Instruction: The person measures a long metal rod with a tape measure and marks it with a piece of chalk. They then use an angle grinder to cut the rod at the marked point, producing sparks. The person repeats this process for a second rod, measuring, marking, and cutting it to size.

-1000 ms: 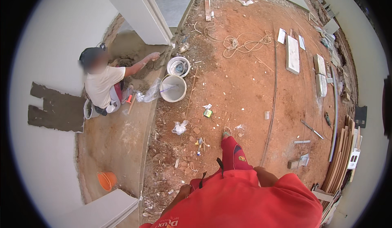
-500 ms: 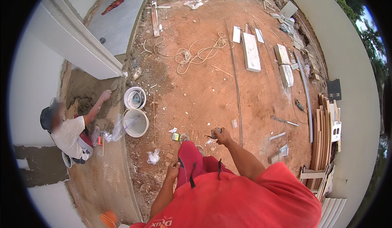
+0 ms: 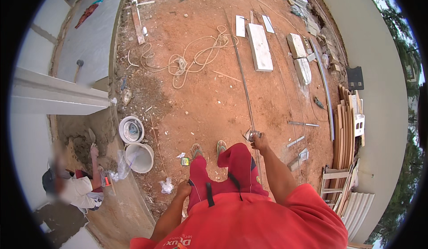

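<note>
My right hand [image 3: 259, 142], held out in front of my right thigh, is closed round a small grey object [image 3: 250, 135] with a thin dark curved piece sticking out; its kind is not clear. My left hand [image 3: 183, 189] is curled at the side of my left leg, against the red trousers [image 3: 203, 187]; whether anything is in its fingers is hidden. On the left a co-worker [image 3: 78, 189] sits low and reaches with a trowel [image 3: 92, 135] over wet mortar [image 3: 80, 147].
Two white buckets [image 3: 152, 158] stand beside the concrete ledge. Loose rope [image 3: 180, 65], long metal rods [image 3: 244, 82] and white slabs [image 3: 260, 48] lie on the red soil. A power tool [image 3: 318, 102] lies to the right, near stacked boards [image 3: 343, 128] along the wall.
My right hand has moved right and slightly down with the grey object. My left hand has shifted a little left and down. My feet now stand apart; the co-worker's trowel hand has lowered to the mortar.
</note>
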`<act>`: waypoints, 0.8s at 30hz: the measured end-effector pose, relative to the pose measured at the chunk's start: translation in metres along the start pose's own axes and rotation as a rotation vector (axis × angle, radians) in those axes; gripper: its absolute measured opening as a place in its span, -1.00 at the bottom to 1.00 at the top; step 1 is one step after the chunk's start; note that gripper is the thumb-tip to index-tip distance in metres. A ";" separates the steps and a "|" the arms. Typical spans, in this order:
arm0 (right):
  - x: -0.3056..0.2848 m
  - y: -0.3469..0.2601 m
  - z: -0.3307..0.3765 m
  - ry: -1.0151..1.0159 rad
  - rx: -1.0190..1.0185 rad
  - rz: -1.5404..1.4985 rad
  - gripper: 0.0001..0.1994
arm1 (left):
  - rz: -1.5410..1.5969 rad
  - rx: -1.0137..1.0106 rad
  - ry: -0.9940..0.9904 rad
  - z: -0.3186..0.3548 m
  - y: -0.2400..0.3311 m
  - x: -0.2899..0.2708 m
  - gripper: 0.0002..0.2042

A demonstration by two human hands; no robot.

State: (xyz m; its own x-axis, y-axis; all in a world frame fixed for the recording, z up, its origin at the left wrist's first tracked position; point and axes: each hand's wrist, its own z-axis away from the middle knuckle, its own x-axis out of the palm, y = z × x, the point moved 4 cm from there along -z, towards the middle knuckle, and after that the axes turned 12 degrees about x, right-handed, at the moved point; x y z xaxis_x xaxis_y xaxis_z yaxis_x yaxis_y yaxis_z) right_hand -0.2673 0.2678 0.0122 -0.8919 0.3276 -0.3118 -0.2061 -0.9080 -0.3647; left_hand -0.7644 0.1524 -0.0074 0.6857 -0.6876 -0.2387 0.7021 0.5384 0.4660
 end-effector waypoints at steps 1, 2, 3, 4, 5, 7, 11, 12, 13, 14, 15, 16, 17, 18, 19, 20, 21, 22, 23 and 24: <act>-0.012 -0.021 -0.012 0.022 -0.011 -0.057 -0.60 | -0.276 0.158 0.013 -0.013 0.031 -0.008 -0.67; -0.023 -0.040 -0.026 0.037 -0.023 -0.111 -0.60 | -0.253 0.298 0.133 -0.018 0.071 -0.006 -0.69; -0.035 -0.056 -0.045 0.036 -0.026 -0.131 -0.59 | -0.262 0.439 0.095 -0.023 0.115 -0.001 -0.68; -0.046 -0.070 -0.068 0.033 -0.030 -0.155 -0.57 | -0.271 0.578 0.057 -0.029 0.155 0.004 -0.66; -0.053 -0.086 -0.094 0.029 -0.034 -0.180 -0.56 | -0.285 0.537 -0.058 -0.038 0.179 0.015 -0.66; -0.055 -0.116 -0.146 0.080 -0.036 -0.226 -0.58 | -0.281 0.489 -0.192 -0.058 0.207 0.043 -0.63; -0.070 -0.126 -0.305 0.162 0.083 -0.059 -0.54 | -0.272 0.335 -0.397 -0.058 0.250 0.092 -0.62; -0.073 -0.132 -0.352 0.183 0.099 0.023 -0.52 | -0.191 0.298 -0.395 -0.060 0.262 0.101 -0.62; -0.079 -0.140 -0.398 0.205 0.108 0.109 -0.51 | -0.152 0.280 -0.401 -0.063 0.267 0.108 -0.64; -0.074 -0.161 -0.430 0.214 0.092 0.075 -0.47 | -0.106 0.249 -0.389 -0.064 0.273 0.116 -0.65; -0.065 -0.189 -0.456 0.220 0.080 0.043 -0.43 | -0.110 0.192 -0.356 -0.068 0.288 0.124 -0.66; -0.066 -0.212 -0.491 0.265 0.052 0.045 -0.38 | -0.120 0.142 -0.335 -0.069 0.308 0.126 -0.68; -0.087 -0.220 -0.544 0.368 -0.016 0.151 -0.37 | -0.141 0.117 -0.346 -0.076 0.319 0.120 -0.69; -0.087 -0.243 -0.574 0.381 -0.029 0.170 -0.36 | -0.190 0.111 -0.373 -0.084 0.321 0.122 -0.71; -0.094 -0.265 -0.600 0.404 -0.038 0.184 -0.34 | -0.236 0.116 -0.406 -0.094 0.324 0.124 -0.72; -0.091 -0.295 -0.613 0.469 -0.104 0.299 -0.32 | -0.277 0.110 -0.423 -0.102 0.328 0.129 -0.74; -0.097 -0.315 -0.641 0.510 -0.156 0.309 -0.30 | -0.285 0.103 -0.439 -0.106 0.336 0.130 -0.74; -0.110 -0.329 -0.674 0.574 -0.204 0.284 -0.31 | -0.290 0.096 -0.457 -0.119 0.345 0.128 -0.75; -0.108 -0.340 -0.697 0.537 -0.212 0.191 -0.32 | -0.285 0.071 -0.464 -0.127 0.354 0.130 -0.75; -0.104 -0.353 -0.715 0.480 -0.220 0.047 -0.32 | -0.275 0.042 -0.464 -0.135 0.364 0.132 -0.75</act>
State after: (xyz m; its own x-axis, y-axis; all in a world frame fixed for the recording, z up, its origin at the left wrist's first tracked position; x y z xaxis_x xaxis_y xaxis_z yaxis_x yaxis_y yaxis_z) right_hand 0.1860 0.7408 -0.4542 -0.6030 0.4173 -0.6799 -0.0348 -0.8652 -0.5002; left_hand -0.3923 0.3234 0.0159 0.3142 -0.9485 0.0405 0.8290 0.2949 0.4752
